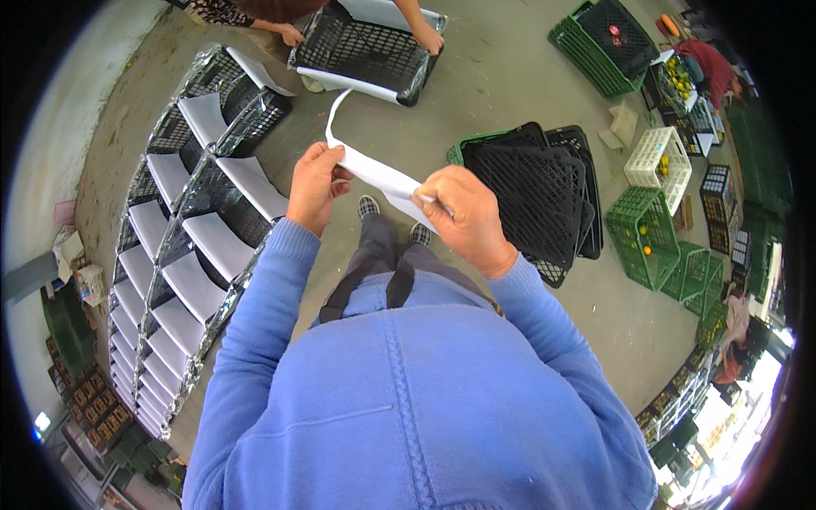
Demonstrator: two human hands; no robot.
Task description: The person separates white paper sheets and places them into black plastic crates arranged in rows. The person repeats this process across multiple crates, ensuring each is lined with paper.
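Observation:
A folded white sheet (376, 173), probably paper, stretches between my two hands above the floor. My left hand (317, 185) pinches it near one end, and a narrow strip of it curls up past the fingers. At the other end my right hand (464, 213) grips it between thumb and curled fingers. Ahead of me lies a black plastic crate (357, 54) lined with clear film and white sheets. Another person's hand (428, 39) rests on its right rim, and that person's other hand (292, 34) touches the left side.
Rows of film-covered black crates (250, 137) with white sheets run along my left. Black plastic lids or trays (526, 191) are piled on my right. Farther right stand green crates (641, 237), a white crate (656, 167) holding yellow fruit, and a bending person (707, 67).

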